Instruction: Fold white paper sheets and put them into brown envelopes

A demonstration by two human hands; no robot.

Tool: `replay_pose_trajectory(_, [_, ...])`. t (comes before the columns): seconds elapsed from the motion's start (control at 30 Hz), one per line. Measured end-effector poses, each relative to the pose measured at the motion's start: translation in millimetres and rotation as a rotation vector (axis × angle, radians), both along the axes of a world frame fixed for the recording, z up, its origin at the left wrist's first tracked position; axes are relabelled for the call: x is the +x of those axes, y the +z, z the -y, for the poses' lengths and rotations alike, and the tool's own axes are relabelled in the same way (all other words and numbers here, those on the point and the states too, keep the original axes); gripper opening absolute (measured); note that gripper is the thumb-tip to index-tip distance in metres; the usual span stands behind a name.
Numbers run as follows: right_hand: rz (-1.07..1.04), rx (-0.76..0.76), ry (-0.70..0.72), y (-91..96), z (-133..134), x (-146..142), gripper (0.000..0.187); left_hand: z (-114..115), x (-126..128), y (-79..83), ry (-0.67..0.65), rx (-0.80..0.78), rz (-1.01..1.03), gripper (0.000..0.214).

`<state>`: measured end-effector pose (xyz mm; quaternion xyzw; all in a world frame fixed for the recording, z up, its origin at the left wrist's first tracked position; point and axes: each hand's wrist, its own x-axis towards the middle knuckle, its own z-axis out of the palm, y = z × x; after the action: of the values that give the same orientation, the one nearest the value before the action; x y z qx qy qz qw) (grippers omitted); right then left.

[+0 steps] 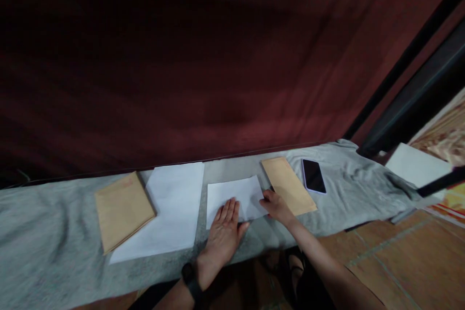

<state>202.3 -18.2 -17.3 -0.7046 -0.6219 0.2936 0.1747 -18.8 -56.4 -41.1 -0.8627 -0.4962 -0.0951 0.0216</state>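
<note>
A folded white sheet of paper [238,193] lies on the grey cloth [47,242]. My left hand [224,232] rests flat on its near edge, fingers stretched out. My right hand [276,206] presses on the sheet's right edge with its fingers curled against the paper. A brown envelope [288,185] lies just right of that hand. A larger white sheet [170,208] lies to the left, and another brown envelope [121,209] overlaps its left side.
A dark phone [313,176] lies on the cloth beside the right envelope. A dark red curtain [203,58] hangs behind. A white sheet [417,164] and black bars sit at the far right. Brown tiled floor [399,261] is below.
</note>
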Motion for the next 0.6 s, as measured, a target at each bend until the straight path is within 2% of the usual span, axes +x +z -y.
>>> replay_pose_trajectory(0.13, [0.018, 0.013, 0.004, -3.6, -5, 1, 0.010, -4, 6, 12.0, 0.040, -0.057, -0.011, 0.055])
replay_pose_trajectory(0.23, [0.049, 0.024, 0.012, -6.4, -8, 1, 0.009, -9, 8, 14.8, 0.068, -0.078, -0.004, 0.054])
replay_pose_trajectory(0.5, [0.050, 0.055, 0.048, -11.4, -11, 3, 0.010, -17, 3, -3.0, 0.053, 0.008, 0.034, 0.063])
replay_pose_trajectory(0.6, [0.094, 0.064, 0.050, -14.2, -12, 2, 0.009, -17, 3, -4.8, 0.065, -0.002, 0.027, 0.064])
